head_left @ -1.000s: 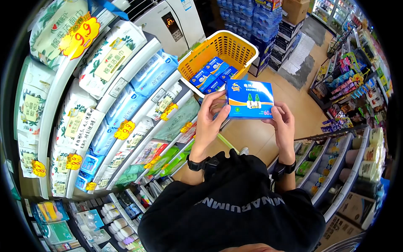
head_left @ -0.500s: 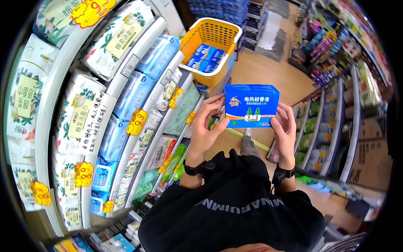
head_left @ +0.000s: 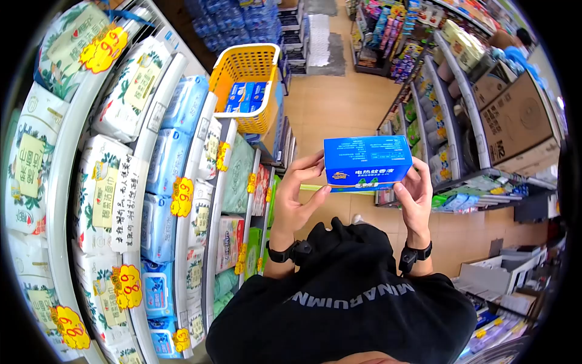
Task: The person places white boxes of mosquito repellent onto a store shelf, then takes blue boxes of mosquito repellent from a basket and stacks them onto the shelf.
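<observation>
A blue box of mosquito repellent liquid [head_left: 367,162] is held up in front of my chest, between both hands. My left hand [head_left: 296,197] grips its left end, with the thumb at the lower front corner. At the right end, my right hand [head_left: 417,195] closes on it, thumb on the lower front edge. The box tilts so that its printed top and front both show. Similar blue boxes [head_left: 245,97] lie in a yellow plastic basket [head_left: 259,124] ahead and to the left of my hands.
Shelves on the left carry white tissue packs [head_left: 100,191] and blue wipe packs [head_left: 167,161] with yellow price tags [head_left: 182,197]. Another shelf rack [head_left: 451,136] stands on the right, near brown cartons [head_left: 518,115]. A tiled aisle floor [head_left: 339,103] runs ahead between them.
The box has tipped, so more of its top and less of its front shows. My view has shifted, and the basket and shelves appear further left. Both hands keep their hold.
</observation>
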{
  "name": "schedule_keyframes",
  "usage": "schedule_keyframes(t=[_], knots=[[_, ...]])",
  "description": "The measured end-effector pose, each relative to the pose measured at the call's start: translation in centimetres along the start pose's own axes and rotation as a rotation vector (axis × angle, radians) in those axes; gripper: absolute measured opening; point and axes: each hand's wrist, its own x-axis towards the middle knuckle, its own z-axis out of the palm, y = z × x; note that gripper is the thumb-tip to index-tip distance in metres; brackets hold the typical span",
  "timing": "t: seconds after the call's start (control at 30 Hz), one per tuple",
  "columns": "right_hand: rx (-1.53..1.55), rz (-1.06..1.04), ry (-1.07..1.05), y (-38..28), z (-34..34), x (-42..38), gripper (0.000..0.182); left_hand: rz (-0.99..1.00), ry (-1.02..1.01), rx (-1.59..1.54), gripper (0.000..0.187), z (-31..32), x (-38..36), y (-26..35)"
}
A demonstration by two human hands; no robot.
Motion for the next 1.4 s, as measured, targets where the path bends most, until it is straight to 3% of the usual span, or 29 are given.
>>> schedule_keyframes(t=[0.37,0.57,1.1,1.2,1.4], knots=[[-0.162,-0.041,0.176,-4.1,-4.1,-5.2,0.054,-0.059,-0.092,-0.103,0.034,6.1,-0.4,0.3],[-0.216,-0.115,0.354,-6.6,-8.7,-9.8,0.055,-0.046,-0.254,-0.18,0.037,12.7,0.5,0.1],[-0.191,-0.23,0.669,-15.4,-28.5,-23.9,0.051,0.019,-0.534,-0.293,0.046,40.7,-2.6,1.6],[-0.356,-0.278,0.721,-16.6,-33.7,-26.9,0.051,0.076,-0.55,-0.323,0.047,46.8,-4.1,1.6],[-0.287,-0.256,0.83,-19.7,-39.7,-31.2,0.055,0.109,-0.588,-0.273,0.045,56.0,-6.5,3.9]])
